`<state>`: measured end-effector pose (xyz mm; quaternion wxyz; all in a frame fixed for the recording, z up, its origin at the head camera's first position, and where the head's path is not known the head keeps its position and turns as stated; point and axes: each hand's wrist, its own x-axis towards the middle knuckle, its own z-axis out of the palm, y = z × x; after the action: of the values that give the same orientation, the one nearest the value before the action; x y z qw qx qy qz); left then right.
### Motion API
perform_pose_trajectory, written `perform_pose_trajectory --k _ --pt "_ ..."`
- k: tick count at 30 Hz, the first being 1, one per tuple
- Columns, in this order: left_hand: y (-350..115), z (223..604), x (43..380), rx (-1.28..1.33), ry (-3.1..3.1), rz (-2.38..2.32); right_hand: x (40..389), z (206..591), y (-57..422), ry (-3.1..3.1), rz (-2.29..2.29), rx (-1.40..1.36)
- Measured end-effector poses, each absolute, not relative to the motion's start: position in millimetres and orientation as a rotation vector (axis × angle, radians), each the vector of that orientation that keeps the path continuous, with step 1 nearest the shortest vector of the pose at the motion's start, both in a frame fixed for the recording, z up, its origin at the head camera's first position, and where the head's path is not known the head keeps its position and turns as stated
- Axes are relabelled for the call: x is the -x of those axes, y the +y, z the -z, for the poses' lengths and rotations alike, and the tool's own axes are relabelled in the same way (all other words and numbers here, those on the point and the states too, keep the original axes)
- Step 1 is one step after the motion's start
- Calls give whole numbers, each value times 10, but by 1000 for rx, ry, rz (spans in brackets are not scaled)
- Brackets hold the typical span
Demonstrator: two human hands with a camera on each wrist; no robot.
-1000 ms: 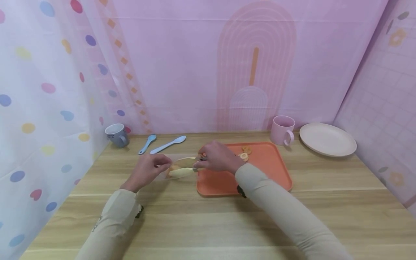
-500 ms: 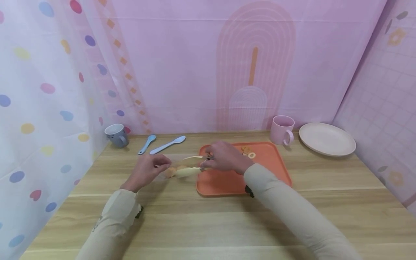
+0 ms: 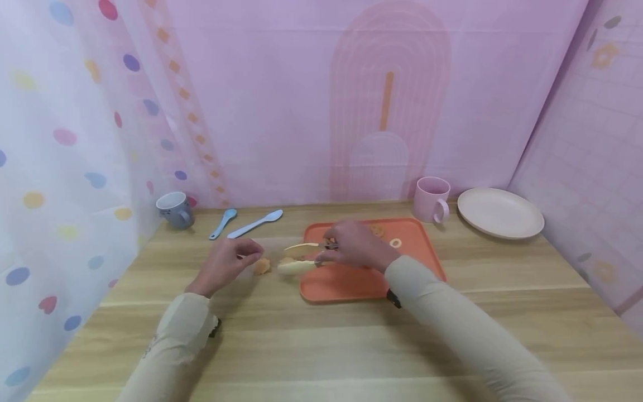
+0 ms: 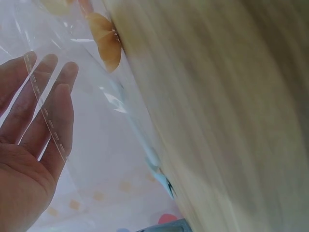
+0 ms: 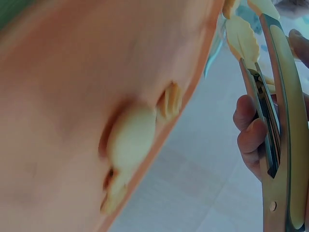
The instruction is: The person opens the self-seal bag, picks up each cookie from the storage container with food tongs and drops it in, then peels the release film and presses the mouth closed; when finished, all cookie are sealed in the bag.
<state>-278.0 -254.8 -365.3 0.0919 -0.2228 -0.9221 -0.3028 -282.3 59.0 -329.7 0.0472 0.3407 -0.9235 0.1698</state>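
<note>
My left hand [image 3: 244,258] holds the edge of a clear plastic bag [image 4: 91,121] just above the table; its fingers [image 4: 46,104] show through the film. An orange snack [image 3: 261,267] [image 4: 107,44] lies in the bag beside that hand. My right hand [image 3: 331,251] grips cream tongs [image 3: 300,267] [image 5: 282,111] at the left edge of the orange tray [image 3: 419,262]. The tong tips point left toward the bag and pinch a small pale snack [image 3: 287,260] [image 5: 241,36]. A few snack pieces [image 3: 395,243] [image 5: 130,140] lie on the tray.
A pink mug [image 3: 432,200] and a pale plate [image 3: 499,212] stand at the back right. At the back left are a grey cup [image 3: 174,209] and two blue spoons [image 3: 256,223]. Curtains close in the left, back and right sides.
My right hand and the tongs have drawn rightward, away from my left hand and toward the tray. The orange snack now lies apart from the tong tips, near the left hand.
</note>
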Motion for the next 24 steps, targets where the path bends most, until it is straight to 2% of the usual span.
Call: perform_pose_trajectory --k 9,24 --pt "-2569 3638 2745 669 -2737 888 2848 3363 282 -2790 -611 -1091" --pt "-2527 3664 2774 680 -2720 925 2786 3329 456 -2837 -699 -1020"
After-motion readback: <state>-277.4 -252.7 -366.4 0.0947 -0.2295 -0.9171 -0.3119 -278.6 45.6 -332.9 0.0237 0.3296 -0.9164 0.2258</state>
